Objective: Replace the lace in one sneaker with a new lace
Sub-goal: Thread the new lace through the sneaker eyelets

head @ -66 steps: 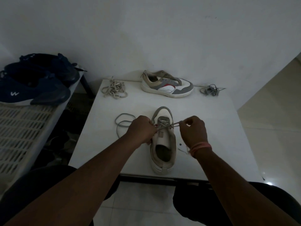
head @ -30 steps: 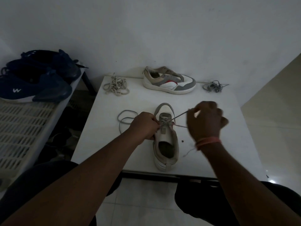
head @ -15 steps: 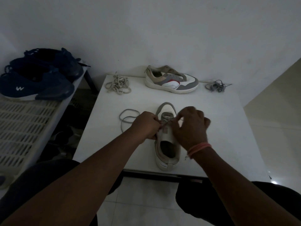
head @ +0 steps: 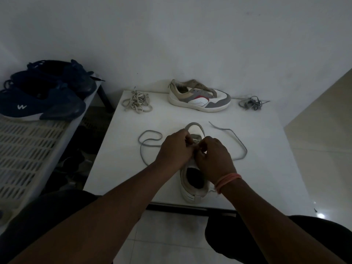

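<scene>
1. The sneaker (head: pixel 193 180) lies on the white table (head: pixel 266 168), near its front edge, toe pointing away from the person and heel toward them.
2. Both hands meet over the eyelet rows. The left hand (head: pixel 176 149) has its fingers curled in at the tongue area; the right hand (head: pixel 214 159) is curled beside it, touching it.
3. Each hand seems to pinch the grey lace (head: pixel 242 147) at the eyelets, but the fingertips are hidden behind the knuckles, so the exact hold cannot be told.
4. One end of the lace loops out on the table to the left of the sneaker, the other curves out to the right, both slack.
5. Judged step: threading the new lace through the lower eyelets; lacing looks early, with much free length left on each side.
6. The next move probably calls for feeding one tip through the next eyelet on the opposite side, then drawing the slack through evenly.
7. The other shoe (head: pixel 199 98), a beige lace bundle (head: pixel 137 101) and a grey lace bundle (head: pixel 251 102) lie at the far edge, well apart from the work.
</scene>
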Available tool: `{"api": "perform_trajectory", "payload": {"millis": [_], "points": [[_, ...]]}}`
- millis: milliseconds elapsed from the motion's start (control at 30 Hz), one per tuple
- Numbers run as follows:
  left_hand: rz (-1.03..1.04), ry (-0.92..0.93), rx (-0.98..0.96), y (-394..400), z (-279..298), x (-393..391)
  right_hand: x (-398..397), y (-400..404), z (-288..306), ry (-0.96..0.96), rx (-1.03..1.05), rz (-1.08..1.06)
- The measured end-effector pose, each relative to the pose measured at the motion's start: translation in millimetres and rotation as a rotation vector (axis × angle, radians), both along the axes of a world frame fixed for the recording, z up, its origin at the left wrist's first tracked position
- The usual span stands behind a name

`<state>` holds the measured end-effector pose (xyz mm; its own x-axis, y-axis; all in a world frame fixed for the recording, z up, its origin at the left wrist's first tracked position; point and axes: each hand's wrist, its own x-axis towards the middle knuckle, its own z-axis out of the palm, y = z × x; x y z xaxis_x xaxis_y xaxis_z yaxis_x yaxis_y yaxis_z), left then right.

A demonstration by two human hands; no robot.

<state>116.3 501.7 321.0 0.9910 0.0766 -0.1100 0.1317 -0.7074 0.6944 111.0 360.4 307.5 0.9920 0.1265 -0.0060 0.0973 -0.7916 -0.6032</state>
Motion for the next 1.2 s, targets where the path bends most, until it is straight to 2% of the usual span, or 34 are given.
{"api": "perform_trajectory", "payload": {"millis": [133,300,467,633,700,733,800,833,867,900,1000,1033,1167,1200], "points": [[-0.058,-0.054,0.155,4,-3,3,7,-12,-3,-0.033,0.027,-0.107],[-0.18,-0.098,0.312,10,-4,-1,19,-28,-5,0.13,0.153,-0.235],[-0.267,-0.308,0.49,0,-5,-5,15,-24,-3,0.129,0.154,-0.223],[-0.316,-0.349,0.472,-4,-13,-5,16,-24,-3,0.144,0.168,-0.218],[-0.243,-0.217,0.341,-2,-14,0,15,-25,-3,0.156,0.163,-0.196],[-0.152,-0.086,0.184,-1,-12,3,15,-25,-4,0.167,0.165,-0.187],[0.118,0.253,-0.396,4,-6,10,16,-27,-5,0.183,0.168,-0.181],[0.22,0.345,-0.619,7,-6,11,16,-27,-5,0.182,0.168,-0.18],[0.266,0.37,-0.705,8,-7,11,16,-26,-4,0.173,0.164,-0.175],[0.256,0.318,-0.652,9,-9,11,15,-25,-4,0.152,0.152,-0.167],[0.033,-0.009,-0.099,3,-7,6,11,-21,-2,0.069,0.078,-0.134],[-0.043,-0.091,0.012,3,-7,7,10,-20,-2,0.053,0.068,-0.127],[-0.212,-0.187,0.249,5,-3,10,10,-21,-4,0.063,0.073,-0.123],[-0.196,-0.188,0.233,3,0,10,10,-21,-4,0.071,0.082,-0.126]]}}
